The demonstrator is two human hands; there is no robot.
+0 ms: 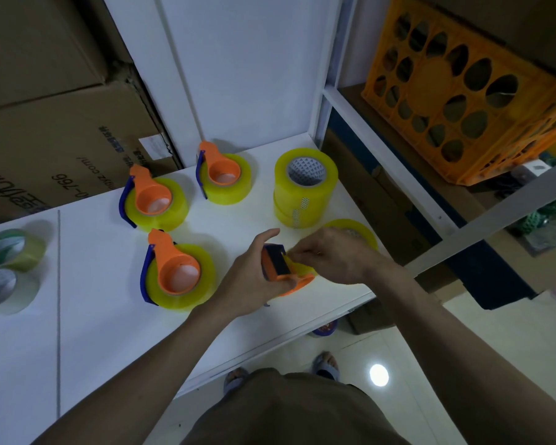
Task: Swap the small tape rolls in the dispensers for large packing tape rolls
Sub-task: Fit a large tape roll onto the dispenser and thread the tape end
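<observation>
My left hand [249,277] grips an orange tape dispenser [283,271] with a dark blue cutter, held just above the white table [93,332]. My right hand [331,255] pinches the yellow tape at the dispenser's cutter end. Three more orange dispensers, each with a large yellow roll in it, lie on the table: one near the middle [177,271], one behind it to the left [153,200], one at the back [223,175]. A stack of large yellow rolls [305,187] stands at the back right. Another yellow roll [363,234] lies partly hidden behind my right hand.
Two smaller pale rolls [10,252] lie at the table's left edge. Cardboard boxes [45,123] are stacked behind on the left. An orange crate [463,97] sits on a shelf to the right. The table's front edge runs close to my body.
</observation>
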